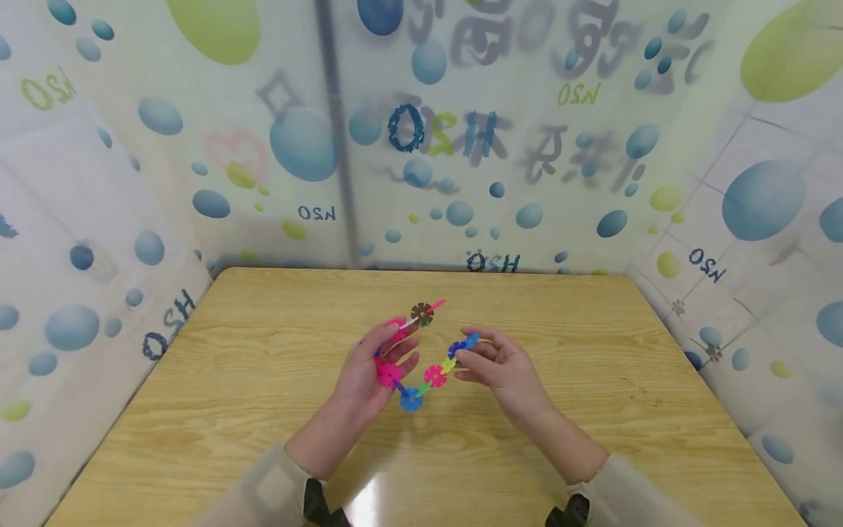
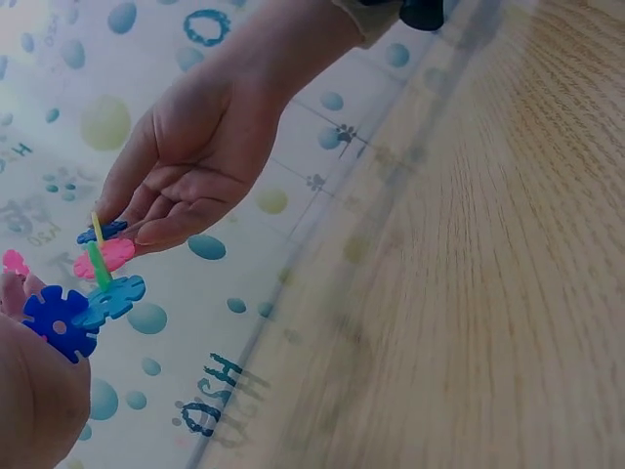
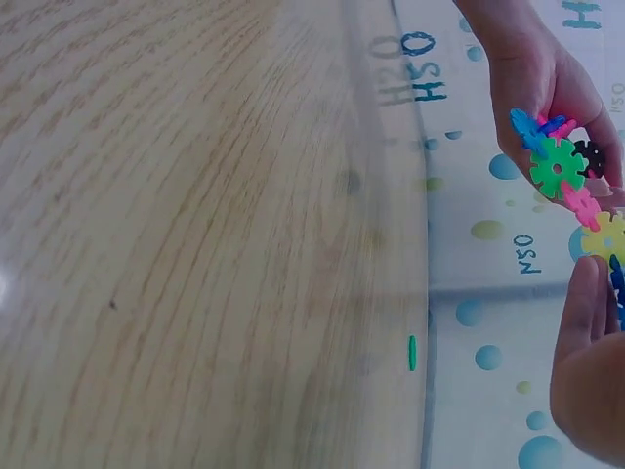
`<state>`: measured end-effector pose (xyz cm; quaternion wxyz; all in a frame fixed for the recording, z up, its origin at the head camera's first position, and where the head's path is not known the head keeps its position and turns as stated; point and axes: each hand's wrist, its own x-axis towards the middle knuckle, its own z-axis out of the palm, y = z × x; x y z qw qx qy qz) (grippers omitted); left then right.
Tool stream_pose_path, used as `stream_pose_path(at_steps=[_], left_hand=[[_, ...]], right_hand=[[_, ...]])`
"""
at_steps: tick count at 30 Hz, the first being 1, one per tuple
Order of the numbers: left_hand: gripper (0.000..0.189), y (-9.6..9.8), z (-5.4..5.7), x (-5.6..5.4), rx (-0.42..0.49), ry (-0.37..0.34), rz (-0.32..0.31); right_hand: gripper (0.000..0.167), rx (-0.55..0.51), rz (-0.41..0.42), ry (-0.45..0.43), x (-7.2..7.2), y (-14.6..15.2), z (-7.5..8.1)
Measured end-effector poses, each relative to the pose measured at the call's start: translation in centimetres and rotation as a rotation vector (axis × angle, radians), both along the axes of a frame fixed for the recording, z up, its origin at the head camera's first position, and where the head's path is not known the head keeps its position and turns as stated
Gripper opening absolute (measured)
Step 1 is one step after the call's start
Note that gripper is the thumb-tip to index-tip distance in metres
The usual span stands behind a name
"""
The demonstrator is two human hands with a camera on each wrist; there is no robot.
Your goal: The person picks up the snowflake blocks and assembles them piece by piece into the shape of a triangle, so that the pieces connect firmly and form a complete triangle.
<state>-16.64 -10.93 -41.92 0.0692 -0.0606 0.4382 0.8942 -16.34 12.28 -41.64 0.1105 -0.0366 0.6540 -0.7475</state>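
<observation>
A chain of notched plastic snowflake discs (image 1: pixel 435 376) in pink, blue, green, yellow and brown sags between the two hands above the table. My left hand (image 1: pixel 369 373) holds one stretch of it, palm turned up and fingers curved round pink discs. Past those fingers a brown disc (image 1: pixel 422 315) and a pink one stick out. At the other end, my right hand (image 1: pixel 507 369) pinches the blue discs (image 1: pixel 457 350) between thumb and fingers. A light blue disc (image 2: pixel 115 300) and a green disc (image 3: pixel 558 168) hang in the span. The left palm covers part of the chain.
Below the hands lies a wood-grain table (image 1: pixel 263 322). Pale sheeting (image 1: pixel 421 234) printed with blue and green bubbles encloses its back and sides. In the right wrist view a small green strip (image 3: pixel 412 353) shows by the table's edge; what it is I cannot tell.
</observation>
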Motion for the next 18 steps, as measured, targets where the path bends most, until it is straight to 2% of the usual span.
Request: stream_pose_path(at_steps=[4, 12, 18], left_hand=[[0.015, -0.07, -0.03, 0.09, -0.043, -0.022, -0.017], [0.016, -0.39, -0.03, 0.03, -0.113, -0.066, -0.101], [0.018, -0.82, 0.14, -0.24, -0.105, -0.098, -0.151]], right_hand=[[0.045, 0.02, 0.003, 0.025, 0.12, -0.19, 0.18], [0.044, 0.016, 0.026, 0.05, 0.31, -0.18, 0.25], [0.045, 0.044, 0.034, 0.063, 0.25, -0.13, 0.22]])
